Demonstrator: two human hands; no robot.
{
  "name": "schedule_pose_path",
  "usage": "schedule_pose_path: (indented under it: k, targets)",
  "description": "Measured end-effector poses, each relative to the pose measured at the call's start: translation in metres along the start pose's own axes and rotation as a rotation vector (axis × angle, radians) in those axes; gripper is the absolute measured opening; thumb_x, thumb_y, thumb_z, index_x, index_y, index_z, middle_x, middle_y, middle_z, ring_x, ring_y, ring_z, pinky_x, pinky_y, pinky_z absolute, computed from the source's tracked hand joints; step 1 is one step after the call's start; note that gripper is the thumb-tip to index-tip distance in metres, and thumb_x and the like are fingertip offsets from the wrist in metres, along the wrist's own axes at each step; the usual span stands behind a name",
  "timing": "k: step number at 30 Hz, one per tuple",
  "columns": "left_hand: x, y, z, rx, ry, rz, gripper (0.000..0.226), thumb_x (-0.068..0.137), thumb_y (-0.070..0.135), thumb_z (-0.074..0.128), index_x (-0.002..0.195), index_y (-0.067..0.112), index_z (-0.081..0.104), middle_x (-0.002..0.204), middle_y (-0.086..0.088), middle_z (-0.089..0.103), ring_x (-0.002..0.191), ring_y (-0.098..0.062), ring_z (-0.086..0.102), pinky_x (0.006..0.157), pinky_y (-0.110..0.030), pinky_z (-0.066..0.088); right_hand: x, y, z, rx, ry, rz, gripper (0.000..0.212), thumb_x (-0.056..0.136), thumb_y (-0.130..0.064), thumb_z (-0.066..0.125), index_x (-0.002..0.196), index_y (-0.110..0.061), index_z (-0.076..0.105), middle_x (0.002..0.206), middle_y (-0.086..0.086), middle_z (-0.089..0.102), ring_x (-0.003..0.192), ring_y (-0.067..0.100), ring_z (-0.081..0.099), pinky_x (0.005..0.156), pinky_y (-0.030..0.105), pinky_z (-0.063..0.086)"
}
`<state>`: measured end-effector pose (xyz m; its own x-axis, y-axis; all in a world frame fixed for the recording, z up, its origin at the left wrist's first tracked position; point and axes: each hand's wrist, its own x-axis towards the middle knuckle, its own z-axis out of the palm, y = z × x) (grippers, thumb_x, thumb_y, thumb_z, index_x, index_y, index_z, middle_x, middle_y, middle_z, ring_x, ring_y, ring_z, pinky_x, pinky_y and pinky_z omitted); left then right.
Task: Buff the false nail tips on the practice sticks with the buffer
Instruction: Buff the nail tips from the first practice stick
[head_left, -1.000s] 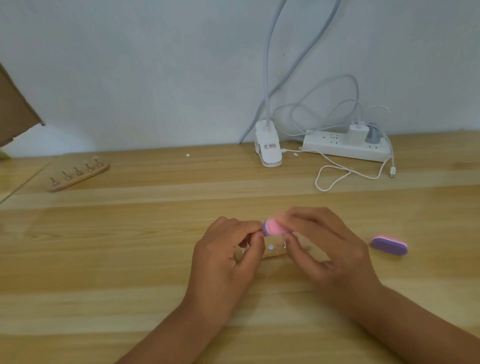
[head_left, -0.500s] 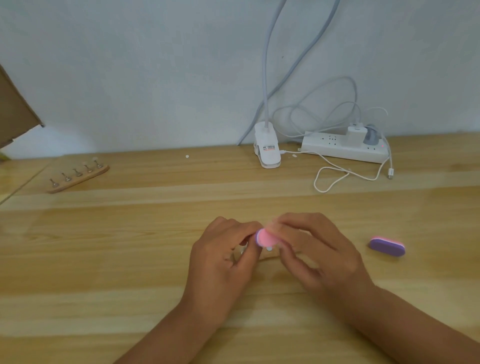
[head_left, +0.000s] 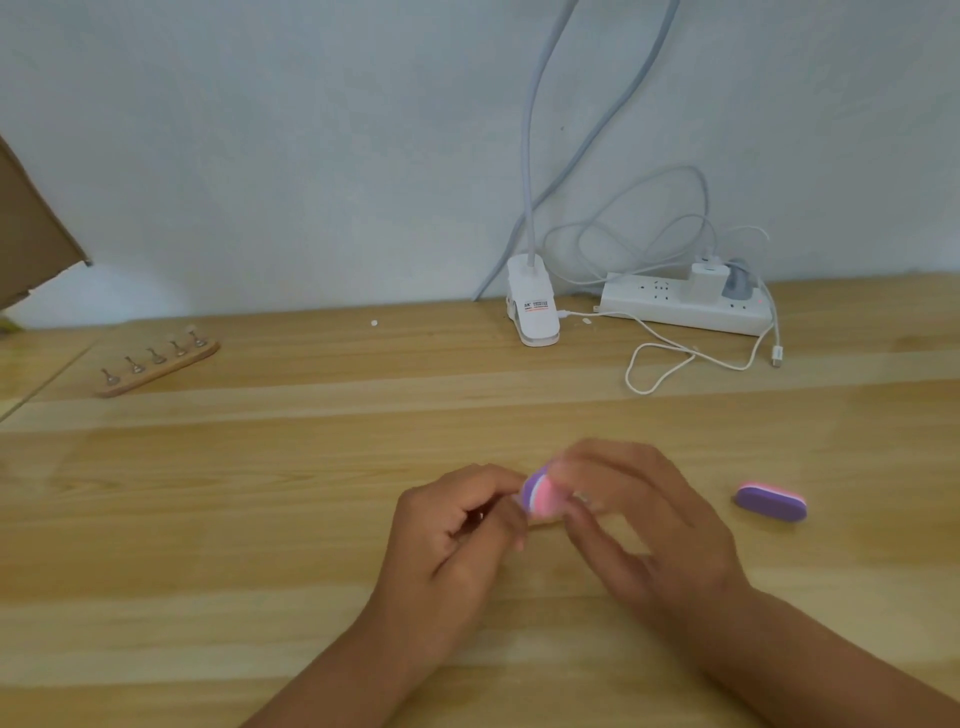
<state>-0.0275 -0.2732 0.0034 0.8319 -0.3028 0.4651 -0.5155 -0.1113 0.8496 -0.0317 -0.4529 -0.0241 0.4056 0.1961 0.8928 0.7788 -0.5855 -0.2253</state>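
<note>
My worktop (head_left: 260, 493) is pale planked wood, meeting a plain whitish wall (head_left: 311, 156) ahead of me. Along that far edge I see a white clip lamp base (head_left: 532, 306), a white power strip (head_left: 670, 306) with looping cables (head_left: 670, 364), and brown cardboard (head_left: 31, 234) at far left.

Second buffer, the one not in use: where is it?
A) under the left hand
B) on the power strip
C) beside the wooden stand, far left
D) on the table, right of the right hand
D: the spare buffer lies flat on the table, right of the right hand and apart from it.
</note>
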Motion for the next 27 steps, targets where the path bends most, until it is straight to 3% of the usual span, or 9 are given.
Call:
schedule_pose_path:
  k: [2,6,10,14,18,22,27]
  targets:
    - [-0.001,-0.001,0.000,-0.020,-0.028,-0.007,0.021,0.089,0.026,0.052,0.072,0.030,0.064,0.060,0.006,0.055,0.060,-0.011,0.051,0.059,-0.024,0.040,-0.001,0.000,0.001,0.000,-0.051,-0.042,0.036,0.091,0.002,0.064,0.123,-0.013,0.060,0.122,0.002,0.059,0.112,0.010,0.060,0.099,0.021,0.045]
    - [-0.002,-0.004,-0.001,-0.071,-0.019,-0.050,0.023,0.089,0.029,0.050,0.074,0.021,0.065,0.058,0.003,0.051,0.058,-0.012,0.048,0.059,-0.025,0.038,0.003,0.009,-0.003,-0.046,0.050,0.080,0.028,0.094,-0.005,0.062,0.121,-0.013,0.060,0.116,0.000,0.060,0.108,0.012,0.060,0.098,0.020,0.045]
    - [-0.002,-0.005,0.001,-0.084,-0.051,-0.035,0.024,0.090,0.026,0.051,0.068,0.021,0.060,0.058,0.005,0.050,0.058,-0.013,0.046,0.058,-0.024,0.038,-0.001,-0.001,-0.002,-0.013,-0.057,-0.083,0.035,0.095,-0.004,0.065,0.128,-0.012,0.059,0.122,0.003,0.060,0.114,0.008,0.059,0.099,0.020,0.045]
    - [-0.003,-0.008,0.001,-0.099,-0.044,-0.053,0.022,0.090,0.026,0.050,0.075,0.021,0.065,0.058,0.004,0.052,0.058,-0.013,0.049,0.060,-0.025,0.038,0.005,0.011,-0.003,-0.074,0.039,0.061,0.032,0.093,-0.002,0.063,0.123,-0.012,0.060,0.113,0.003,0.062,0.106,0.015,0.061,0.098,0.022,0.046]
    - [-0.001,-0.008,0.002,-0.122,-0.054,-0.057,0.026,0.090,0.028,0.051,0.072,0.011,0.062,0.058,0.000,0.050,0.057,-0.017,0.045,0.058,-0.024,0.037,-0.002,0.000,-0.001,-0.040,-0.063,-0.077,0.036,0.091,0.002,0.065,0.125,-0.009,0.060,0.120,0.005,0.060,0.112,0.013,0.060,0.100,0.022,0.046]
    - [-0.003,-0.009,-0.001,-0.203,-0.061,-0.103,0.022,0.087,0.027,0.050,0.074,0.018,0.065,0.058,-0.005,0.048,0.058,-0.010,0.044,0.059,-0.018,0.035,0.003,0.011,-0.002,-0.107,0.028,0.056,0.036,0.089,0.004,0.066,0.120,-0.012,0.060,0.113,0.003,0.062,0.109,0.013,0.059,0.100,0.019,0.043]
    - [-0.002,-0.007,-0.001,-0.173,-0.111,-0.057,0.027,0.092,0.026,0.049,0.074,0.008,0.059,0.061,0.009,0.046,0.058,-0.008,0.040,0.058,-0.017,0.033,-0.002,0.001,-0.001,-0.043,-0.087,-0.113,0.034,0.092,0.002,0.063,0.124,-0.008,0.060,0.122,0.005,0.058,0.110,0.017,0.059,0.100,0.023,0.045]
